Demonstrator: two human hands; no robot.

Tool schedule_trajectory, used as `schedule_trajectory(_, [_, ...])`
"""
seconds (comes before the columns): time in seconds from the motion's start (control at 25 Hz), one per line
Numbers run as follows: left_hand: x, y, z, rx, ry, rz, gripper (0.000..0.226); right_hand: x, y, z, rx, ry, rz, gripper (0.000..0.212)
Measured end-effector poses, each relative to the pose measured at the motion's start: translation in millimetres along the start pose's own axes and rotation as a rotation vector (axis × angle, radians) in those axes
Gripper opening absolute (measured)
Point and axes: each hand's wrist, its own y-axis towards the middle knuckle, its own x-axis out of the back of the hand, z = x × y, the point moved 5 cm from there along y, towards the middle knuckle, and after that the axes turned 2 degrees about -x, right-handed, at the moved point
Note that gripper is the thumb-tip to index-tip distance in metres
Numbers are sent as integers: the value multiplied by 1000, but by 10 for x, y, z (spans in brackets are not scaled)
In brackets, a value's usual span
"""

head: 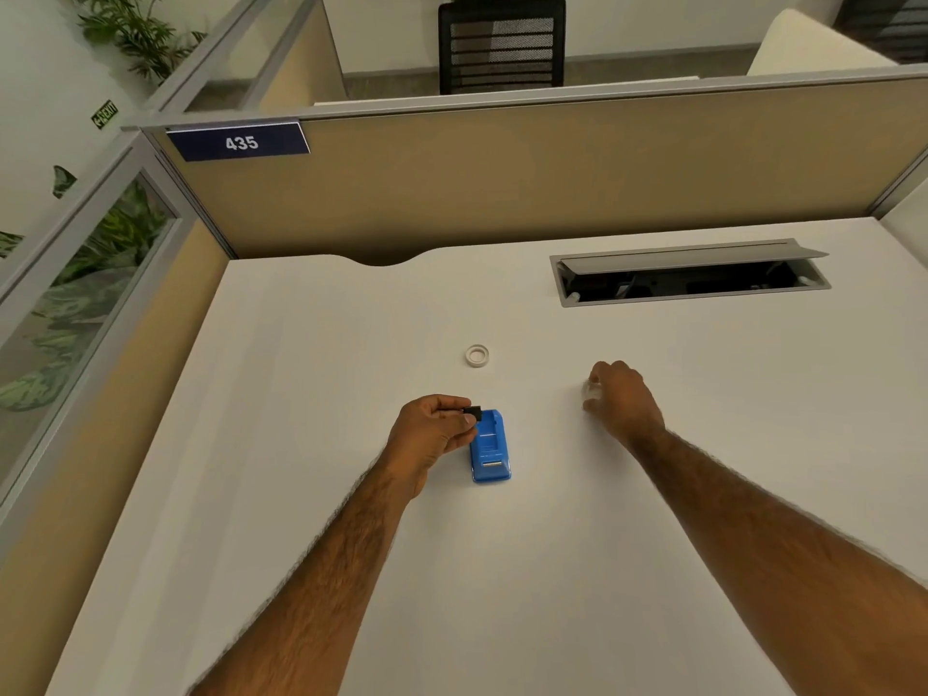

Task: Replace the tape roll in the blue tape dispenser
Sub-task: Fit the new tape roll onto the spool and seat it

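The blue tape dispenser lies on the white desk in the middle of the view, with no roll visible in it. My left hand is just left of it and pinches a small black spindle over the dispenser's far end. A white tape roll lies flat on the desk beyond the dispenser, untouched. My right hand is off to the right, fingers curled around a pale roll-like piece at the desk surface; most of that piece is hidden by the fingers.
A grey cable tray with its lid raised is set into the desk at the back right. Tan cubicle partitions close off the back and left sides. A black chair stands beyond the back partition.
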Motion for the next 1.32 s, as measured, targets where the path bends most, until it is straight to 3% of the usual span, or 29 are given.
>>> schedule_trajectory(0.12, [-6, 1, 0, -3, 3, -8, 23, -12, -84, -6, 17, 133, -11, 49])
schedule_trajectory(0.28, [-18, 1, -12, -26, -13, -6, 23, 59, -239, 117, -19, 515, -82, 48])
schedule_trajectory(0.6, [-57, -59, -63, -45, 25, -10, 24, 96, -698, 688, 14, 935, 87, 44])
schedule_trajectory(0.96, [-59, -203, -138, -68, 71, -29, 30, 44, -896, 985, 136, 1060, 229, 32])
schedule_trajectory(1.2, [-56, -238, -124, -77, 88, -34, 29, 46, -899, 1013, 95, 1059, 235, 49])
schedule_trajectory(1.32, [-54, -233, -118, -80, 93, -30, 27, 57, -902, 1023, 94, 1074, 248, 46])
